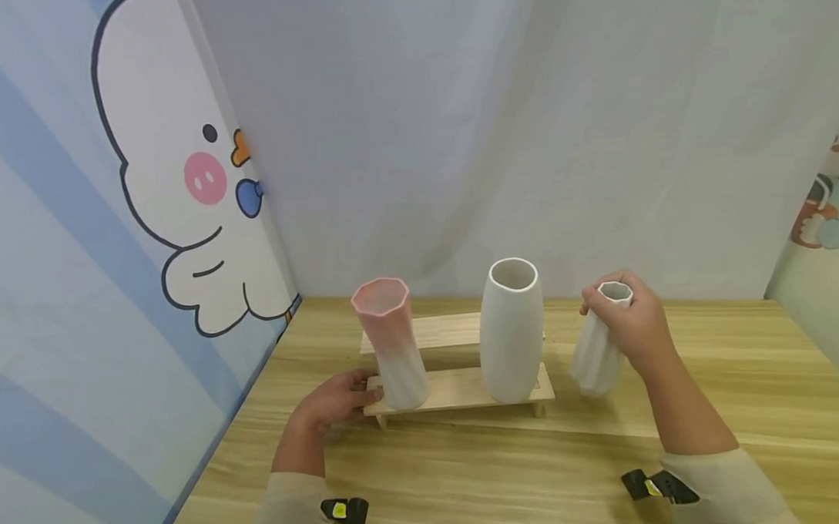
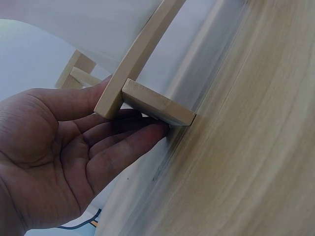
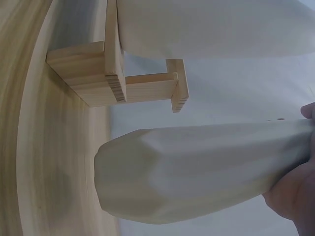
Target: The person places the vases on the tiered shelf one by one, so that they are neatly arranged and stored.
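Note:
At its left end, a two-tier wooden stand (image 1: 455,389) is pinched by my left hand (image 1: 337,400). In the left wrist view the thumb lies along the lower board (image 2: 142,54), and the fingers curl beneath it beside the leg (image 2: 160,105). My right hand (image 1: 640,324) grips a slim white faceted vase (image 1: 595,356) around its neck, right of the stand. The right wrist view shows this vase (image 3: 197,172) tilted, its base off the table. On the lower board stand a pink-to-white vase (image 1: 392,340), close to my left hand, and a larger white vase (image 1: 512,332).
The stand's upper board (image 1: 446,330) runs behind the two standing vases. Under everything is a wood-grain table (image 1: 482,476). A pale curtain (image 1: 526,135) hangs along the back, and a wall with a cartoon figure (image 1: 171,109) borders the left side.

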Demonstrator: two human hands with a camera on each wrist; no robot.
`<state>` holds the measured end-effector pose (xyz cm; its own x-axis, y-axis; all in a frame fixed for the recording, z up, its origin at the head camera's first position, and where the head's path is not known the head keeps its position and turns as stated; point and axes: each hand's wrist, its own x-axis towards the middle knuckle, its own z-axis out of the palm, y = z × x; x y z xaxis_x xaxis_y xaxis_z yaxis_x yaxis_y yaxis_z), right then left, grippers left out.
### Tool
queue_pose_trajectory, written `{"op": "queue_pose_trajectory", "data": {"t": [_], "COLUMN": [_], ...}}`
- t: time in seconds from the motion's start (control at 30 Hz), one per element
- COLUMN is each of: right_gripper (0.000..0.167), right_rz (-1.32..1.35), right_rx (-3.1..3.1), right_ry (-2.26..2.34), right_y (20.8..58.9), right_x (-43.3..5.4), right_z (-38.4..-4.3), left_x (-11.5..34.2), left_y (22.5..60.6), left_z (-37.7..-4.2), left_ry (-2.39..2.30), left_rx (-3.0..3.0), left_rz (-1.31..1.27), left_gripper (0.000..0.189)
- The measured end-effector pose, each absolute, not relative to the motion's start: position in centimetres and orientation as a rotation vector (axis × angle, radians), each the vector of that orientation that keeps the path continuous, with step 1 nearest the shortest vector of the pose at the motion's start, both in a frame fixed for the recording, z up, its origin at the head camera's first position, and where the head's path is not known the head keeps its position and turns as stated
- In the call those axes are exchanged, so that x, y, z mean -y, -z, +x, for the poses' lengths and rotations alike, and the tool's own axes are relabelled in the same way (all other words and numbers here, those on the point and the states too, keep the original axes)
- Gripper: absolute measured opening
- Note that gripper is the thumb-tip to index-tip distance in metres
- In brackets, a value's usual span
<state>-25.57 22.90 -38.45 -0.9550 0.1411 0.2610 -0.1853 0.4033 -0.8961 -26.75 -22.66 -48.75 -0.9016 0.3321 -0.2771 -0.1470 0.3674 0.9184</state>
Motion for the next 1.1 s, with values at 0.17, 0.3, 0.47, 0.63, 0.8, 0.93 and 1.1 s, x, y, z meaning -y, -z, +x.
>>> {"op": "queue_pose_trajectory", "data": {"t": [0.17,0.3,0.47,0.63,0.8,0.93,1.1], "right_gripper": [0.035,0.035,0.038,0.039,0.039,0.039,0.038], "right_rz": [0.064,0.069,0.052,0.059,0.083,0.112,0.129], "right_rx": [2.363,2.346,2.334,2.333,2.301,2.274,2.267], "right_ry": [-1.575,-1.591,-1.619,-1.617,-1.633,-1.645,-1.661], "right_y": [37.9,37.5,36.7,36.0,35.2,34.6,33.7], "right_x": [-22.9,-22.9,-22.9,-23.0,-22.8,-22.7,-22.5], "right_z": [-25.8,-25.8,-26.0,-26.2,-26.4,-26.5,-26.6], "left_x": [22.8,22.8,22.8,22.8,22.7,22.7,22.6], "left_y": [48.6,48.6,48.5,48.4,48.2,48.2,48.2], "left_z": [-26.7,-26.7,-26.6,-26.5,-26.5,-26.5,-26.5], "left_ry": [-1.546,-1.545,-1.549,-1.542,-1.533,-1.536,-1.533], "left_rx": [-2.221,-2.224,-2.22,-2.223,-2.224,-2.226,-2.233], "left_rz": [0.168,0.17,0.186,0.197,0.207,0.205,0.207], "left_gripper": [0.069,0.069,0.068,0.067,0.067,0.066,0.066]}}
